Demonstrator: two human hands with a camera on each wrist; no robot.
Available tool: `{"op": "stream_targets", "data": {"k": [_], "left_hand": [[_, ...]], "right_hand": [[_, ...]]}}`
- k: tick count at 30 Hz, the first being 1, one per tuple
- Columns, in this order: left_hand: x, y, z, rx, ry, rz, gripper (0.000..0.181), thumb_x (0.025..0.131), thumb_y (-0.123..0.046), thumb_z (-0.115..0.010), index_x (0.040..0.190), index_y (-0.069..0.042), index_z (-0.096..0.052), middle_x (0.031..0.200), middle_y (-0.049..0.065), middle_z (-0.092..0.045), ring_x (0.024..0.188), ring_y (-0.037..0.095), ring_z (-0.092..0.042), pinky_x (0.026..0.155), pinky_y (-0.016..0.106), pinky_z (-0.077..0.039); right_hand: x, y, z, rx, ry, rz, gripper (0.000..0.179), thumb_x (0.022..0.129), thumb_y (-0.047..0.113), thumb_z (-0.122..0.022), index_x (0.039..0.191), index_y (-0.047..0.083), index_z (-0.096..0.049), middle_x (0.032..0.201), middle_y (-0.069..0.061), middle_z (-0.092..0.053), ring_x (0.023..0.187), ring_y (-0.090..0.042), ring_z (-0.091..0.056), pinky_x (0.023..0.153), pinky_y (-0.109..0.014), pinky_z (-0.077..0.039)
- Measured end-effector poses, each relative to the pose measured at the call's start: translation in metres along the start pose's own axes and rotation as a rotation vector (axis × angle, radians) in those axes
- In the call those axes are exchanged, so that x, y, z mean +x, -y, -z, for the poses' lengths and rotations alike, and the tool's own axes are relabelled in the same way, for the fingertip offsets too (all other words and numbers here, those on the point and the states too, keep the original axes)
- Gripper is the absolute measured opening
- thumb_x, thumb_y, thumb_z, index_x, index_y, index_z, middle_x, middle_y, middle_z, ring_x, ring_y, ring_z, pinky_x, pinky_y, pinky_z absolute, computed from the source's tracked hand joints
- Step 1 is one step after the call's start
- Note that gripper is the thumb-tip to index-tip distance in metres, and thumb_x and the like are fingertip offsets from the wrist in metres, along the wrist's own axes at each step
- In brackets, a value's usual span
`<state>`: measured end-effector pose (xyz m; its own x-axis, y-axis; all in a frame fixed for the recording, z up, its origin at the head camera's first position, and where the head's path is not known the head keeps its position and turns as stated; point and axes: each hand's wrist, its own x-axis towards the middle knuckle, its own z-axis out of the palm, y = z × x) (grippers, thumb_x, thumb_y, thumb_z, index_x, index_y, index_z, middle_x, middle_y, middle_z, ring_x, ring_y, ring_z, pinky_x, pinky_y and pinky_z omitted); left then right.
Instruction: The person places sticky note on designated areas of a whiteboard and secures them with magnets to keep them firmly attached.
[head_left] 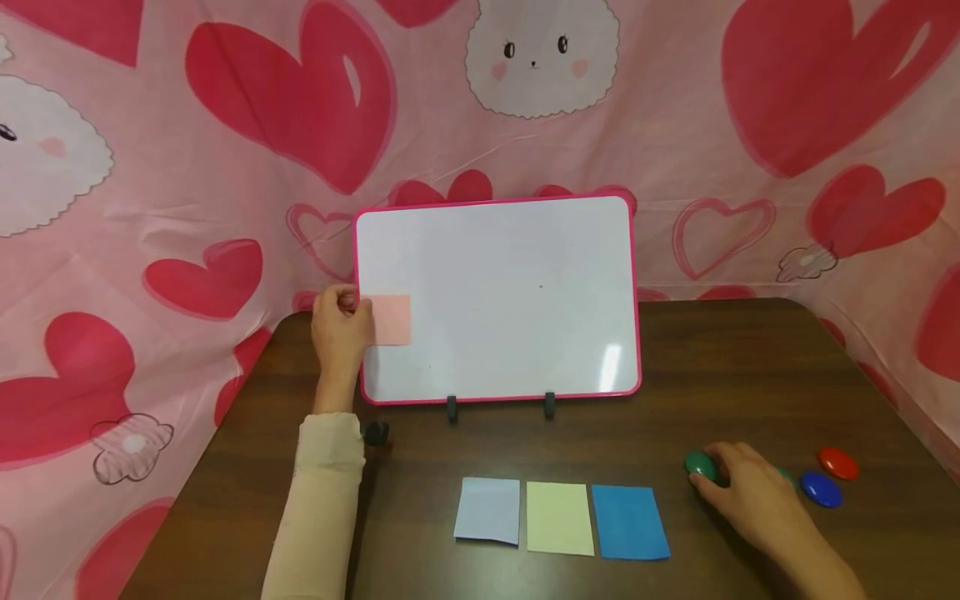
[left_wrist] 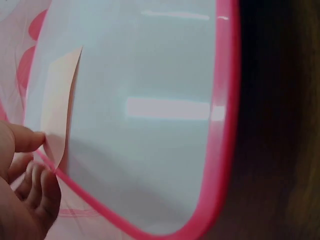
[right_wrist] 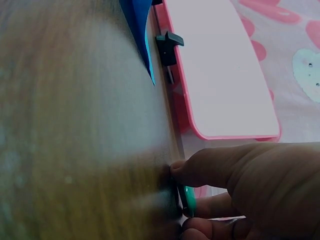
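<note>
My left hand [head_left: 342, 327] is at the left edge of a pink-framed whiteboard [head_left: 495, 292], pinching the left side of a pink paper note [head_left: 392, 320]. In the left wrist view the note [left_wrist: 59, 102] lies along the board, its far edge standing slightly off the surface. On the table at right, my right hand [head_left: 753, 492] has thumb and fingers around a round green magnet [head_left: 701, 467]. The right wrist view shows this green magnet [right_wrist: 189, 200] between thumb and fingers, at the tabletop. A second green piece [head_left: 786, 476] is mostly hidden behind that hand.
Blue [head_left: 821, 490] and red [head_left: 838, 463] round magnets lie right of my right hand. Lilac [head_left: 487, 510], yellow [head_left: 559, 518] and blue [head_left: 630, 522] notes form a row in front of the board. Black feet [head_left: 550, 406] hold the board upright. A heart-patterned cloth [head_left: 675, 125] hangs behind.
</note>
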<state>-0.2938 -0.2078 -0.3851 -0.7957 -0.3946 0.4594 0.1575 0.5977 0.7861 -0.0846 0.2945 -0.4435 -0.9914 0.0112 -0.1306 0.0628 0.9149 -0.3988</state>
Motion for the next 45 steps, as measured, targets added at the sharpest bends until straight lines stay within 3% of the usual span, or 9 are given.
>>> {"op": "stream_targets", "data": {"k": [4,8,12,19,25,33,45], "left_hand": [[-0.001,0.003,-0.002,-0.063,0.02,0.079,0.035,0.093,-0.02,-0.065,0.124,-0.004,-0.06,0.114,0.014,-0.059,0.099,0.029,-0.057,0.091,0.041,-0.044],[-0.001,0.006,-0.003,-0.142,0.045,0.098,0.04,0.095,-0.018,-0.064,0.132,-0.005,-0.057,0.117,0.015,-0.063,0.098,0.027,-0.061,0.089,0.039,-0.048],[0.0,0.008,-0.003,-0.178,0.034,0.071,0.029,0.095,-0.015,-0.063,0.122,-0.004,-0.061,0.11,0.015,-0.065,0.092,0.025,-0.061,0.082,0.035,-0.048],[-0.001,0.008,-0.004,-0.163,0.009,-0.005,0.013,0.096,-0.01,-0.061,0.103,-0.002,-0.069,0.1,0.013,-0.067,0.088,0.021,-0.059,0.077,0.028,-0.047],[-0.002,0.013,-0.002,-0.171,0.027,-0.033,0.016,0.095,-0.011,-0.063,0.106,-0.001,-0.069,0.101,0.014,-0.067,0.087,0.021,-0.059,0.076,0.027,-0.046],[-0.005,0.019,0.005,-0.183,0.149,0.003,0.031,0.091,-0.016,-0.068,0.12,-0.008,-0.064,0.11,0.011,-0.062,0.081,0.021,-0.053,0.065,0.028,-0.044],[-0.009,0.02,-0.001,-0.2,0.138,0.012,0.03,0.092,-0.017,-0.07,0.121,-0.011,-0.066,0.112,0.012,-0.061,0.083,0.022,-0.053,0.068,0.032,-0.043]], "right_hand": [[0.0,0.001,0.0,-0.003,-0.002,0.004,0.055,0.091,0.031,-0.074,0.122,-0.012,-0.059,0.108,-0.024,-0.061,0.096,-0.043,-0.062,0.076,-0.059,-0.05],[0.0,0.002,0.0,-0.004,-0.011,0.004,0.054,0.091,0.031,-0.074,0.122,-0.012,-0.059,0.107,-0.023,-0.061,0.094,-0.041,-0.062,0.075,-0.058,-0.051],[-0.001,0.002,-0.001,-0.004,-0.03,0.015,0.053,0.091,0.03,-0.075,0.121,-0.011,-0.059,0.106,-0.022,-0.062,0.093,-0.038,-0.063,0.075,-0.058,-0.051],[-0.001,0.003,0.0,-0.009,-0.032,0.028,0.053,0.091,0.03,-0.075,0.121,-0.012,-0.059,0.107,-0.023,-0.062,0.094,-0.04,-0.063,0.075,-0.058,-0.051],[0.0,0.005,0.0,-0.009,-0.022,0.022,0.054,0.091,0.03,-0.075,0.121,-0.012,-0.059,0.106,-0.022,-0.062,0.093,-0.039,-0.063,0.075,-0.058,-0.051],[0.0,0.005,0.0,-0.006,-0.042,0.036,0.051,0.09,0.028,-0.076,0.119,-0.011,-0.061,0.101,-0.018,-0.063,0.089,-0.035,-0.063,0.073,-0.056,-0.051],[-0.004,0.008,0.0,0.012,-0.098,0.066,0.051,0.091,0.032,-0.074,0.117,-0.01,-0.062,0.106,-0.024,-0.063,0.092,-0.039,-0.064,0.075,-0.059,-0.051]]}}
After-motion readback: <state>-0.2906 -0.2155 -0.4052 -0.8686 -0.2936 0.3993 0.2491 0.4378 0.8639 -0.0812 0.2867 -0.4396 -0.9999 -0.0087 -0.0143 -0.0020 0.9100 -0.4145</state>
